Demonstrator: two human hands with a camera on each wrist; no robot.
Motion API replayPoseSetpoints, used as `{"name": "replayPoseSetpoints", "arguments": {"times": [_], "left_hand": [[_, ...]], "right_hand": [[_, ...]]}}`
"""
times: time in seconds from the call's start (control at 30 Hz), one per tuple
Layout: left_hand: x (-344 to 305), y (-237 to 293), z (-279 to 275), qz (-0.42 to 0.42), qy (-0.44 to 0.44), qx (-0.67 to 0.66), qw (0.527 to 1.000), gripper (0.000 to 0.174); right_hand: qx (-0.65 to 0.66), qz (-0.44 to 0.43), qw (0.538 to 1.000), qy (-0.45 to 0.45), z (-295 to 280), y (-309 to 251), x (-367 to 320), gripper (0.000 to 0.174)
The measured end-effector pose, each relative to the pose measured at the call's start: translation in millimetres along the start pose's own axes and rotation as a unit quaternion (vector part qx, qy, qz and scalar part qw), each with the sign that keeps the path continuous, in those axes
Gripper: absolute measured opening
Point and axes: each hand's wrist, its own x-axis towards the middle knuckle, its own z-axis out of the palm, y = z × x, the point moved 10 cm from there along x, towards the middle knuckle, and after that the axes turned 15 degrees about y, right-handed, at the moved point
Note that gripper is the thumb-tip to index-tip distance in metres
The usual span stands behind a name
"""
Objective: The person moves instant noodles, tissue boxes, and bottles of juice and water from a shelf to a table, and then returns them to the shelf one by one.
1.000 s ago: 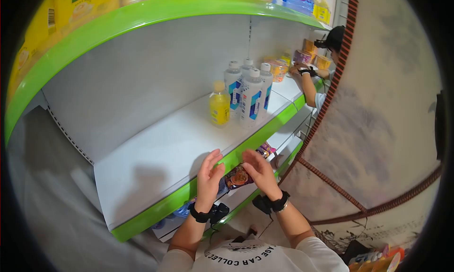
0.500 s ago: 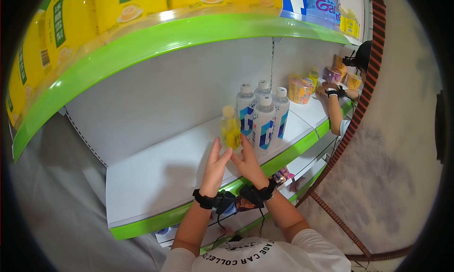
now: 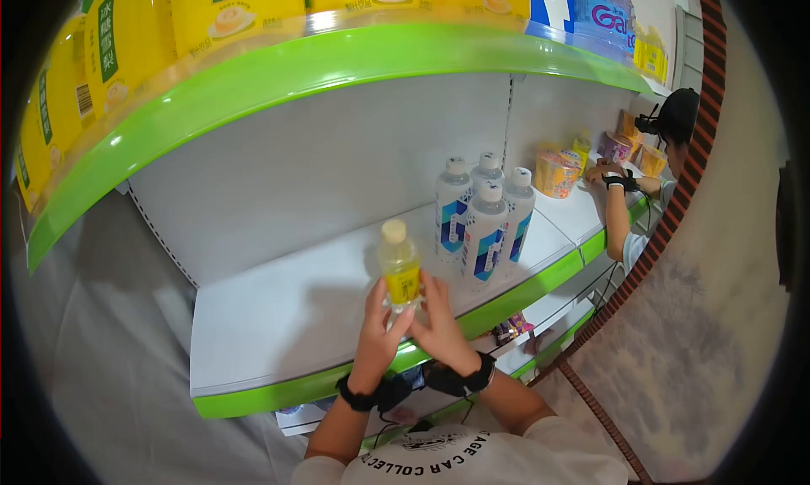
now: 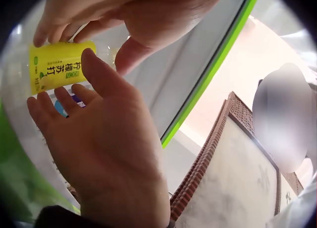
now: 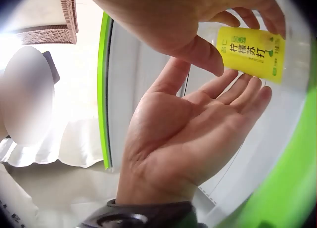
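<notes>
Both hands hold a yellow-labelled bottle (image 3: 402, 276) with a pale yellow cap between them, over the white shelf (image 3: 278, 316). The left hand (image 3: 375, 337) is on its left side and the right hand (image 3: 444, 329) on its right, fingers bent around its lower part. In the left wrist view the bottle (image 4: 58, 66) appears sideways, the fingers of the left hand (image 4: 106, 144) along its label's edge. In the right wrist view the label (image 5: 251, 52) lies between the thumb and fingers of both hands; the right hand (image 5: 183, 124) is palm up.
Several clear bottles with blue labels (image 3: 487, 240) stand just right of the held bottle. Farther right are an orange tub (image 3: 557, 173) and another person's arm (image 3: 618, 211). The upper shelf's green edge (image 3: 337, 55) overhangs, bearing yellow packs (image 3: 245, 8).
Both hands have come up from the shelf edge to the yellow bottle and taken hold of it. The bottle has moved left, away from the clear bottles. The head view has also shifted.
</notes>
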Motion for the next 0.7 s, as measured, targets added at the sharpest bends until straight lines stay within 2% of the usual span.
{"name": "replayPoseSetpoints", "arguments": {"times": [0.03, 0.1, 0.17, 0.23, 0.4, 0.57, 0.63, 0.7], "left_hand": [[-5.4, 1.2, -5.9, 0.000, -0.001, 0.001, 1.000, 0.064], [-12.6, -0.6, -27.7, -0.007, 0.035, 0.047, 0.998, 0.063], [-11.7, 6.2, -33.2, -0.019, 0.045, 0.046, 0.998, 0.065], [-10.1, 10.8, -30.7, -0.018, 0.023, -0.025, 0.999, 0.065], [-17.1, 12.3, -27.8, -0.042, 0.014, -0.041, 0.998, 0.066], [-33.2, 29.4, -44.5, 0.015, 0.029, -0.060, 0.998, 0.067], [-46.9, 46.5, -44.4, 0.035, 0.003, -0.041, 0.999, 0.068], [-63.5, 69.0, -40.9, 0.090, -0.046, -0.054, 0.993, 0.070]], "right_hand": [[0.001, 0.001, 1.000, 0.002, -1.7, -7.3, -1.4, 0.072], [0.041, 0.034, 0.997, -0.057, 8.0, -14.9, -13.0, 0.071], [0.048, 0.051, 0.996, -0.063, 13.6, -14.1, -11.2, 0.072], [0.042, 0.015, 0.998, -0.039, 16.8, -13.3, -6.4, 0.072], [0.013, -0.029, 0.999, -0.006, 25.8, -24.7, -6.8, 0.074], [0.082, -0.022, 0.996, 0.005, 16.2, -57.0, -25.7, 0.074], [0.078, -0.015, 0.997, 0.026, 3.6, -77.3, -35.3, 0.074], [0.090, -0.034, 0.994, 0.047, -10.3, -97.4, -46.2, 0.074]]}}
